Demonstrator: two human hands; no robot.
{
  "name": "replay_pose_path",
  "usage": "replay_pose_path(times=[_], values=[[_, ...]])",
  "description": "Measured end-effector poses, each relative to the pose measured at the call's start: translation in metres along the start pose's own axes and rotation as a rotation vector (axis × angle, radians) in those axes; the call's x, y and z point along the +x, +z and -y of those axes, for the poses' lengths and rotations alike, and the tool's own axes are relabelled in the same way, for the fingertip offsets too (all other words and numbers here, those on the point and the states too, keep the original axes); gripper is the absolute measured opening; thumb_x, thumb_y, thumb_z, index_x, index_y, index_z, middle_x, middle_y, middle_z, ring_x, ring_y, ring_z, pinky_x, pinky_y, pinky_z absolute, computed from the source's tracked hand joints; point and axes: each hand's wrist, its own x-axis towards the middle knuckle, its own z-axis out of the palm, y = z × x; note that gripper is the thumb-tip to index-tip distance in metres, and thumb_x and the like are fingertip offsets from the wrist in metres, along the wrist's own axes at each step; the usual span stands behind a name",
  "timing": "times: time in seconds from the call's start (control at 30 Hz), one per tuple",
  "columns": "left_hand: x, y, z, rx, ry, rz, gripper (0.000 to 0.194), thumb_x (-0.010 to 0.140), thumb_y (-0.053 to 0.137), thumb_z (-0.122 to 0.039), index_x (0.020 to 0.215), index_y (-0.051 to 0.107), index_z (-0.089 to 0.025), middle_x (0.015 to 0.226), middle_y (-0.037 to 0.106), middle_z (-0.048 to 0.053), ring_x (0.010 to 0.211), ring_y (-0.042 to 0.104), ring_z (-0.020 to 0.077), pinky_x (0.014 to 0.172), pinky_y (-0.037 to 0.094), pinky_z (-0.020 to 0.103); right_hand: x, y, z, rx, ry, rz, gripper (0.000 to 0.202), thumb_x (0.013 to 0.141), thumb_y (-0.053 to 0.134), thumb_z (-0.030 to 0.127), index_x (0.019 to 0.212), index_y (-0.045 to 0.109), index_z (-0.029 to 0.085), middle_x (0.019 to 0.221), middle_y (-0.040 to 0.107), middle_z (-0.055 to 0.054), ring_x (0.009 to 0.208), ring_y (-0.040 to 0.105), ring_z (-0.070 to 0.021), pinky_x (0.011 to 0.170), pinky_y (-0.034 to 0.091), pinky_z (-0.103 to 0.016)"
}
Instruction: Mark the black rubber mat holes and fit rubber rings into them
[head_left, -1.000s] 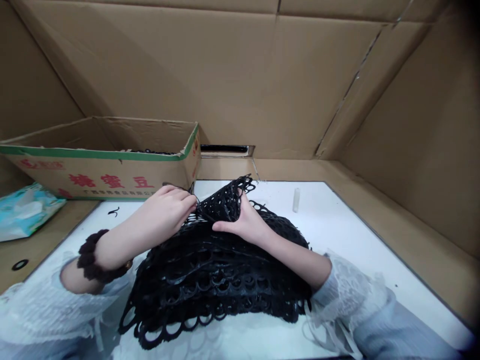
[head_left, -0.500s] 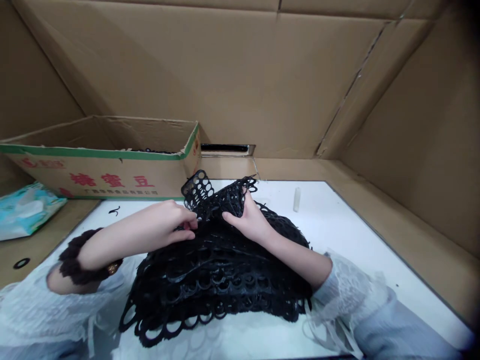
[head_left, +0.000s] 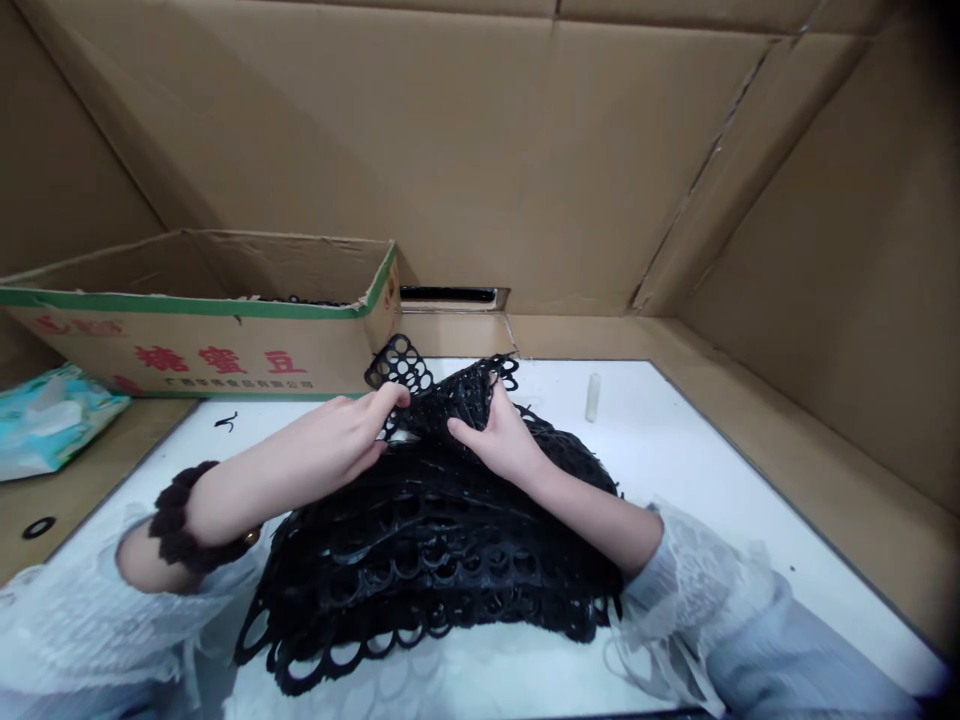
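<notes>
A thick pile of black perforated sheets, full of round holes and glossy like rubber, lies in front of me. At its far side my right hand grips a folded, bunched perforated sheet, thumb on the near face and the other fingers mostly behind it. My left hand is closed at the left part of that sheet, index finger across it and thumb lower down. A flap with large round holes sticks up beyond my left fingers. The left fingertips are partly hidden.
An open cardboard box with black pieces inside stands at the back left. Beside it lies a tissue pack. A black ring, a black scrap and a small translucent tube lie around the white tabletop. Cardboard walls enclose the area.
My left hand has moved slightly up and right, from the sheet's near edge onto its left part. My right hand keeps its hold and has barely moved.
</notes>
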Motion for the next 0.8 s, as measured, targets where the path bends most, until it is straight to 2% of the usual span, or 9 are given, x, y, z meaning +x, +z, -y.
replay_pose_path(times=[0.1, 0.2, 0.3, 0.4, 0.47, 0.6, 0.7, 0.8], values=[[0.003, 0.003, 0.001, 0.078, 0.06, 0.02, 0.033, 0.082, 0.033, -0.012, 0.109, 0.049, -0.023, 0.12, 0.05, 0.01, 0.092, 0.056, 0.0195, 0.077, 0.045, 0.032, 0.0, 0.0, 0.001, -0.001, -0.005, 0.002, 0.056, 0.071, 0.057, 0.023, 0.12, 0.033, 0.015, 0.117, 0.052, -0.01, 0.113, 0.048, -0.0219, 0.1, 0.038, -0.038], [0.005, 0.006, 0.005, 0.154, 0.081, 0.043, 0.029, 0.083, 0.034, -0.015, 0.097, 0.058, -0.023, 0.129, 0.044, 0.01, 0.097, 0.055, 0.0213, 0.081, 0.044, 0.035, -0.001, 0.001, 0.001, 0.017, -0.002, 0.012, 0.055, 0.071, 0.057, 0.023, 0.12, 0.034, 0.016, 0.117, 0.052, -0.01, 0.112, 0.049, -0.0214, 0.099, 0.038, -0.038], [0.003, 0.007, 0.01, 0.174, 0.117, 0.067, 0.026, 0.085, 0.037, -0.025, 0.092, 0.063, -0.023, 0.128, 0.046, 0.01, 0.095, 0.056, 0.0224, 0.082, 0.043, 0.037, -0.001, 0.0, 0.0, 0.028, 0.005, 0.042, 0.056, 0.072, 0.058, 0.025, 0.121, 0.032, 0.015, 0.116, 0.053, -0.01, 0.108, 0.051, -0.0215, 0.097, 0.04, -0.038], [0.002, 0.006, 0.011, 0.163, 0.153, 0.074, 0.027, 0.086, 0.037, -0.027, 0.083, 0.063, -0.021, 0.121, 0.052, 0.008, 0.095, 0.056, 0.0218, 0.082, 0.044, 0.035, -0.001, 0.0, 0.0, 0.03, 0.0, 0.079, 0.06, 0.072, 0.059, 0.028, 0.123, 0.031, 0.013, 0.116, 0.052, -0.012, 0.109, 0.051, -0.0219, 0.098, 0.038, -0.038], [0.004, 0.005, 0.009, 0.201, 0.144, 0.009, 0.028, 0.088, 0.035, -0.026, 0.084, 0.061, -0.018, 0.118, 0.054, 0.01, 0.093, 0.056, 0.0217, 0.08, 0.045, 0.035, -0.002, 0.0, 0.001, 0.028, -0.03, 0.112, 0.065, 0.069, 0.063, 0.031, 0.122, 0.031, 0.014, 0.12, 0.049, -0.012, 0.114, 0.047, -0.0225, 0.101, 0.035, -0.038], [0.012, 0.006, 0.001, 0.366, 0.122, -0.203, 0.025, 0.087, 0.033, -0.019, 0.089, 0.057, -0.011, 0.12, 0.049, 0.017, 0.098, 0.053, 0.0251, 0.085, 0.042, 0.041, -0.003, 0.002, 0.004, 0.009, -0.116, 0.177, 0.078, 0.059, 0.072, 0.033, 0.122, 0.031, 0.015, 0.125, 0.044, -0.012, 0.118, 0.043, -0.0236, 0.102, 0.034, -0.036], [0.014, 0.003, -0.004, 0.392, 0.144, -0.306, 0.022, 0.087, 0.035, -0.015, 0.092, 0.055, -0.01, 0.124, 0.046, 0.018, 0.108, 0.047, 0.0265, 0.09, 0.039, 0.042, -0.003, 0.003, 0.004, 0.004, -0.159, 0.154, 0.06, 0.067, 0.063, 0.025, 0.119, 0.034, 0.014, 0.117, 0.049, -0.01, 0.11, 0.048, -0.0209, 0.098, 0.036, -0.034], [0.009, -0.007, -0.005, 0.25, 0.13, -0.402, 0.019, 0.087, 0.041, -0.021, 0.096, 0.056, -0.014, 0.119, 0.049, 0.014, 0.109, 0.046, 0.0247, 0.09, 0.039, 0.039, -0.001, 0.003, 0.001, 0.031, -0.107, 0.079, 0.051, 0.07, 0.056, 0.02, 0.116, 0.036, 0.013, 0.111, 0.052, -0.009, 0.105, 0.051, -0.0194, 0.096, 0.038, -0.034]])
